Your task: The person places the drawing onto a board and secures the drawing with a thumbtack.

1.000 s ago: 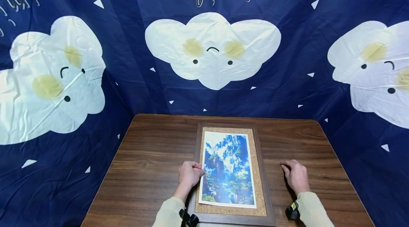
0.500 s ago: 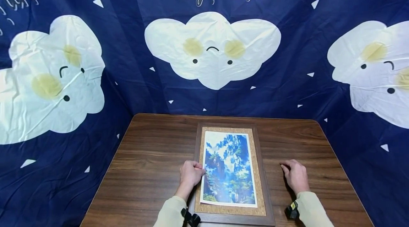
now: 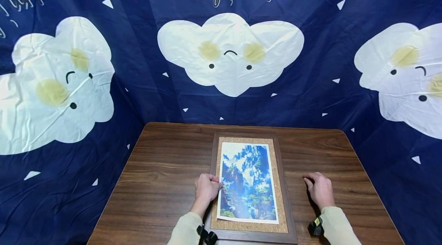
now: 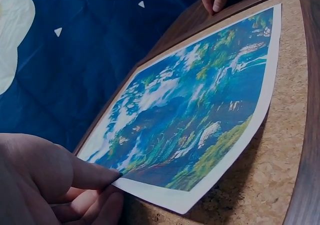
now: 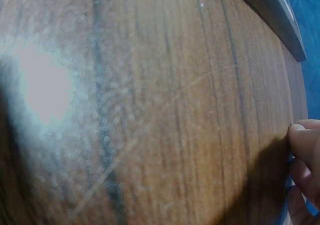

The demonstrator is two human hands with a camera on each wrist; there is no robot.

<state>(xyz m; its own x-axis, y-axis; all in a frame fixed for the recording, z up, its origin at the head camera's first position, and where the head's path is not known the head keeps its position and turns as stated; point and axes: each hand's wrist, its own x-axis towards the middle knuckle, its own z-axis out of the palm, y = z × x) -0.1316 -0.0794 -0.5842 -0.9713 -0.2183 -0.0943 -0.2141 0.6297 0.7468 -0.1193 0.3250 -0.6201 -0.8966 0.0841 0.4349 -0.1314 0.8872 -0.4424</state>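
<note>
Print (image 3: 248,182) lies on the cork frame (image 3: 280,183) mid-bench; your left hand (image 3: 206,189) pinches its left edge, slightly lifted. Thin, floppy, probably crease-prone: hold by the margin. Right hand (image 3: 319,189) rests loosely curled on the bench (image 3: 162,168), holding nothing.

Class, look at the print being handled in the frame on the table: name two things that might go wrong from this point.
1. The left hand pinches the print at one edge only, and that edge is lifted off the cork backing; pulling may crease or tear the paper.
2. The right hand rests on the table, apart from the frame, so the frame might slide if the print drags.
</note>
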